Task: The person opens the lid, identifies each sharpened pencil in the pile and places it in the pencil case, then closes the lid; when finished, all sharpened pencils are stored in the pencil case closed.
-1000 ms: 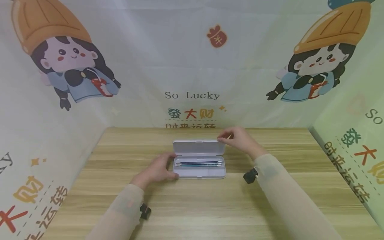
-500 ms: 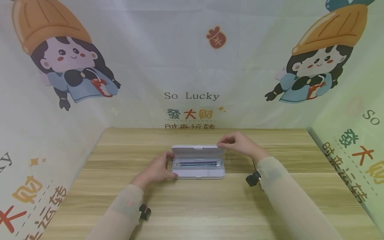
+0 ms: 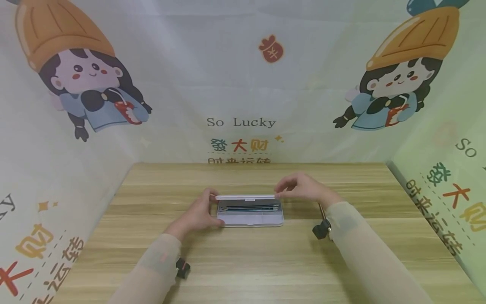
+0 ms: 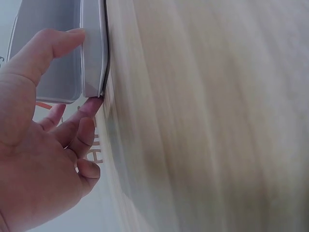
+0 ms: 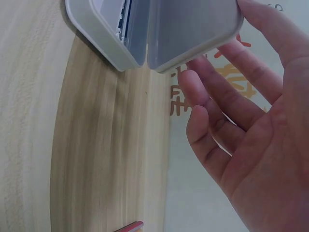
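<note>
A white pencil case [image 3: 240,219] lies on the table with its hinged lid [image 3: 235,197] partly raised, tipped forward over the back compartment. Several pencils [image 3: 250,208] lie lengthwise in that compartment. My left hand [image 3: 195,214] grips the case's left end, thumb [image 4: 48,46] at the front and fingers round the rear corner. At the lid's right corner, my right hand [image 3: 303,188] pinches the edge between thumb and fingers. The right wrist view shows the lid [image 5: 193,29] standing at an angle to the base, its other fingers loosely bent behind.
The wood-grain table [image 3: 243,261] carries the case near its middle. Behind and at both sides hangs a pale printed cloth [image 3: 243,84]. A small red-edged thing [image 5: 129,226], of unclear kind, shows at the bottom of the right wrist view. Each wrist wears a black camera [image 3: 322,229].
The lid has swung forward and down from near upright, with my right hand moving along at its corner. My left hand has stayed at the case's left end.
</note>
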Available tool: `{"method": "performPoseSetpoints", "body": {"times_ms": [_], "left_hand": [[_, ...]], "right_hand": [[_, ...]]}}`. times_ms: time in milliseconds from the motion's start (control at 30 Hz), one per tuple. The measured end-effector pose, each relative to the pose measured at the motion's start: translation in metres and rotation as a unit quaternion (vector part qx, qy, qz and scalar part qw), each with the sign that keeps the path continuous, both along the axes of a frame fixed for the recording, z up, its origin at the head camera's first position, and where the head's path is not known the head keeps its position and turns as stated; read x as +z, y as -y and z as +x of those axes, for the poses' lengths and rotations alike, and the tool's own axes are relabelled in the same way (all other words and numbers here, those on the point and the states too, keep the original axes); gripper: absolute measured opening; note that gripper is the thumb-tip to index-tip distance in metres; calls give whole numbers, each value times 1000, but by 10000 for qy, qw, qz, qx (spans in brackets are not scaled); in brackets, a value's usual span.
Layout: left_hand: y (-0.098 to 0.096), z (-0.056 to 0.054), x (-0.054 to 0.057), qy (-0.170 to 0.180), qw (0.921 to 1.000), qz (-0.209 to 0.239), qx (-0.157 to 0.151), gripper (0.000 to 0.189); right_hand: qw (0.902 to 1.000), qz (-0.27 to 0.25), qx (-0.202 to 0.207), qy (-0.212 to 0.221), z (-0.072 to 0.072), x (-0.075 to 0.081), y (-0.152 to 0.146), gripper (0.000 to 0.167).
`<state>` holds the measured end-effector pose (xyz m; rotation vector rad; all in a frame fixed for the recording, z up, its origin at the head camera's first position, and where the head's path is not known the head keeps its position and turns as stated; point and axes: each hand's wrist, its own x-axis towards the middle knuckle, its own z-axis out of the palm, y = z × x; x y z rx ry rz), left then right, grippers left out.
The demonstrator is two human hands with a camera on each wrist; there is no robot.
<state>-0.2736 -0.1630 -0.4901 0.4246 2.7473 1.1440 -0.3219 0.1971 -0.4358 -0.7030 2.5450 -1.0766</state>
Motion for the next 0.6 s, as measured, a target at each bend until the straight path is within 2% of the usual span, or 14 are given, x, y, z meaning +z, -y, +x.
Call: {"method": "performPoseSetpoints", "body": {"times_ms": [233,433,600], "left_hand": [[2,-2,-2,7,10000,-91,-28,87],[4,-2,-3,-28,9998,-143,-103,85],[4,0,-1,-55,9996,-227,-154,84]], "right_hand": [[9993,224,258,-163,4,-4,0,36],[9985,497,205,-83,11,-12,1,45],[9986,492,126,-123,17,-21,2,52]]}}
